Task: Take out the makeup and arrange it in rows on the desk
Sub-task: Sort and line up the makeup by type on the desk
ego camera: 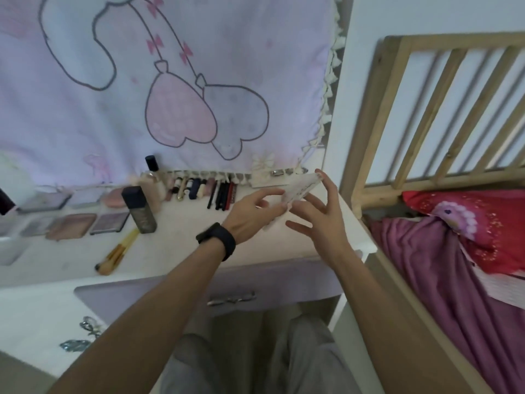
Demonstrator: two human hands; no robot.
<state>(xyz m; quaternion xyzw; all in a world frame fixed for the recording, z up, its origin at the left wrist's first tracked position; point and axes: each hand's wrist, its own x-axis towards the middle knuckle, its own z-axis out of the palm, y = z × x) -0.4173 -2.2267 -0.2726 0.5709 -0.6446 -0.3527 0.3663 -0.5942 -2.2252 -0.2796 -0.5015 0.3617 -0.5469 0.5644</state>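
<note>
Over the right part of the white desk (181, 240), both hands hold up a flat white patterned pouch (298, 189). My left hand (252, 214), with a black watch on its wrist, pinches the pouch's lower left end. My right hand (321, 217) steadies the pouch's far right edge with spread fingers. Along the back of the desk lie a row of lipsticks (189, 189) and dark pencils (223, 194). Eyeshadow palettes (71, 226) lie in two rows at the left. A dark square bottle (139, 209) and a pale bottle with a black cap (152, 180) stand between them. A yellow-handled brush (116, 251) lies in front.
A pastel cartoon cloth (170, 81) hangs behind the desk. A white bin (11, 245) sits at the left edge. A lilac drawer with a metal handle (231, 298) is under the desktop. To the right stands a wooden-railed bed (443, 109) with red and purple bedding.
</note>
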